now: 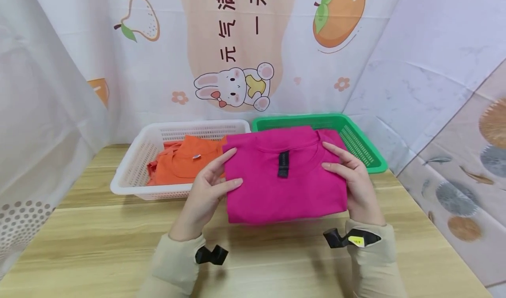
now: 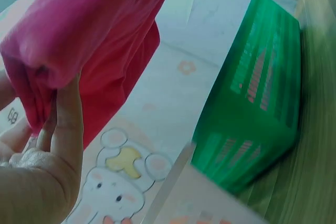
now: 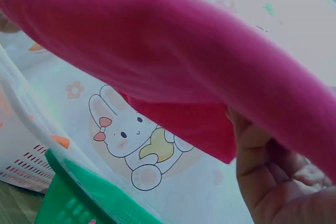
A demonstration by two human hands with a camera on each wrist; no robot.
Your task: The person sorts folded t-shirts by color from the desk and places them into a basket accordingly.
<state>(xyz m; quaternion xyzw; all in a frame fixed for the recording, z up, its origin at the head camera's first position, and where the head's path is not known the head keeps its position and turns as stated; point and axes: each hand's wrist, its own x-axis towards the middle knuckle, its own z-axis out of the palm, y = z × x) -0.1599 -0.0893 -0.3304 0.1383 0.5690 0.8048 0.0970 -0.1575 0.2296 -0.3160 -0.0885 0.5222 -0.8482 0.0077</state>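
A folded magenta T-shirt (image 1: 286, 197) with a black neck label (image 1: 283, 164) is held up above the table, in front of the baskets. My left hand (image 1: 207, 190) grips its left edge, thumb on top and other fingers underneath, as the left wrist view shows. On the opposite edge, my right hand (image 1: 356, 181) pinches the shirt, its curled fingers (image 3: 257, 166) below the cloth in the right wrist view. Behind the shirt stands a green basket (image 1: 365, 146), partly hidden by it. To the left, a white basket (image 1: 132, 168) contains folded orange shirts (image 1: 178, 164).
Both baskets stand at the back of a wooden table (image 1: 99, 236). A printed white curtain (image 1: 158, 78) hangs right behind them, and more cloth (image 1: 446, 175) borders the right side. Each sleeve carries a black wrist mount (image 1: 211, 255).
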